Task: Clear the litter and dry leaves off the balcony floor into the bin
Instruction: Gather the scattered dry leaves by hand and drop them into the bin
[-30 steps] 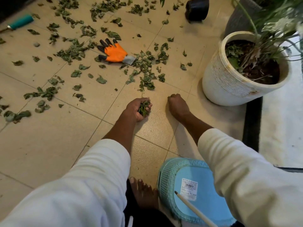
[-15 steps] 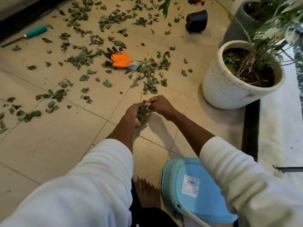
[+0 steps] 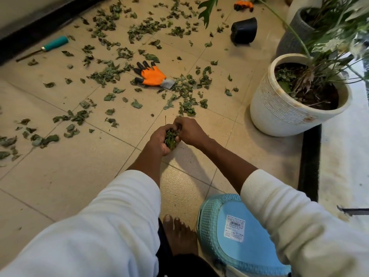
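Leaf wad (image 3: 170, 138) gripped in left hand (image 3: 159, 139).
Right hand (image 3: 189, 131) pinching wad at 1 o'clock; bin (image 3: 207, 224) barcode label (image 3: 235, 227) text illegible.

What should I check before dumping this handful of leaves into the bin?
1. Left hand grips the leaf bundle: ok.
2. Right hand pinches the bundle's top: ok.
3. Blue bin within reach beside the foot: ok.
4. Bin opening faces up: cannot tell; a barcode label shows on the flat blue face.
5. Floor cleared of leaves: not ok, many remain around the orange glove.
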{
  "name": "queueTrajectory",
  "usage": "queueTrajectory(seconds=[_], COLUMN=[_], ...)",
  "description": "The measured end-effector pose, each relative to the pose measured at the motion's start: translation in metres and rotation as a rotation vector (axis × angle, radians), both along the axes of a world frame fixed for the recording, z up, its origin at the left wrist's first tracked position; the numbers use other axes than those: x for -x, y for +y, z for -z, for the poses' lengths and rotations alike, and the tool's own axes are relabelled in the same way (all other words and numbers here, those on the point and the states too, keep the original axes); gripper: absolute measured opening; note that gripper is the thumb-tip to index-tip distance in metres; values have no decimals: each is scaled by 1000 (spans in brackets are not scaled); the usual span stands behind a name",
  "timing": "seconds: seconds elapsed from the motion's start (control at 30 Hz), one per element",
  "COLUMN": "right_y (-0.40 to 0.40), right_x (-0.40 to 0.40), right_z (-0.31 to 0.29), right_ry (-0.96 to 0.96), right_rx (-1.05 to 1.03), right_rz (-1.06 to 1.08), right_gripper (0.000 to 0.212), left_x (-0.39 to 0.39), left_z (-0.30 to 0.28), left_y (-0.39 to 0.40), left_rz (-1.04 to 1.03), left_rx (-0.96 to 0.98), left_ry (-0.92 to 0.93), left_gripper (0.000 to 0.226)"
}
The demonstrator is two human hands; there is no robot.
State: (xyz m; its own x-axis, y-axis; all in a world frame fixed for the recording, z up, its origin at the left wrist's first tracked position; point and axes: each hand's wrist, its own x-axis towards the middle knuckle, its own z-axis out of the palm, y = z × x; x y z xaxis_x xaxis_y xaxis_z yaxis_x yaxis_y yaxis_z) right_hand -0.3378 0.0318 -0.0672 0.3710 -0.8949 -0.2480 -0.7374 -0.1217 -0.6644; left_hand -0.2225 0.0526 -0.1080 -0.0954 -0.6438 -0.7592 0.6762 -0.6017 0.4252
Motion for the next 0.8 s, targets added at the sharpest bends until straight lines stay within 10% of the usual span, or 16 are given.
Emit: queueTrajectory(seconds=[0.27,0.47,0.8], right_y=[6,-11,8], right_x=[0,42,97], right_z=[14,15,79], right_ry=[37,-293,463], right_rx=[301,-122,244], right_rz=[140,289,-106], right_gripper=[13,12,26], left_x=[3,4,4], left_z=[-4,0,8], left_y=[2,0,-2], left_rz=[29,22,62], left_rx=[30,-28,-45], left_ry=[52,71,47], left_gripper=[19,15,13])
